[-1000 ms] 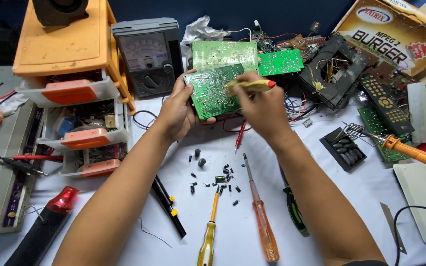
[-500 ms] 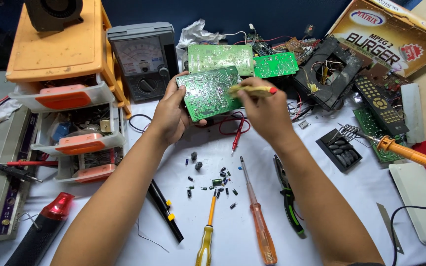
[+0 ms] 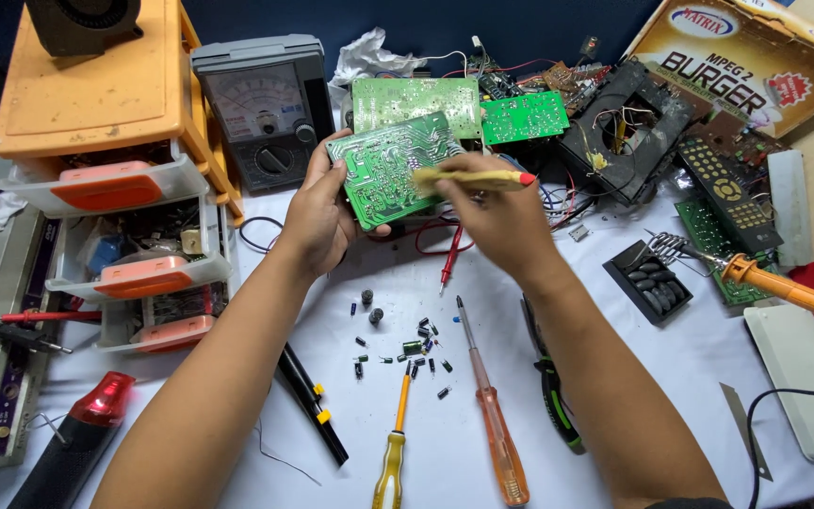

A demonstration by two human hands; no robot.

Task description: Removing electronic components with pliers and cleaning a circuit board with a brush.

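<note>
White bench; brown carton [image 3: 756, 57] top right; left hand [image 3: 317, 217] clamps green board [image 3: 388, 170]; right hand [image 3: 492, 212] pinches yellow brush [image 3: 473, 179].

This was an electronics repair workbench, a small workshop. A grey analogue multimeter with a needle dial [image 3: 266, 108] stood at the back of the white-covered table [image 3: 671, 377], beside an orange plastic drawer cabinet holding small parts [image 3: 115, 170]. Bare green circuit boards [image 3: 416, 99], an orange-handled soldering iron [image 3: 784, 287], yellow and orange-handled screwdrivers [image 3: 492, 424] and scattered small black capacitors [image 3: 407, 349] lay about.
</note>
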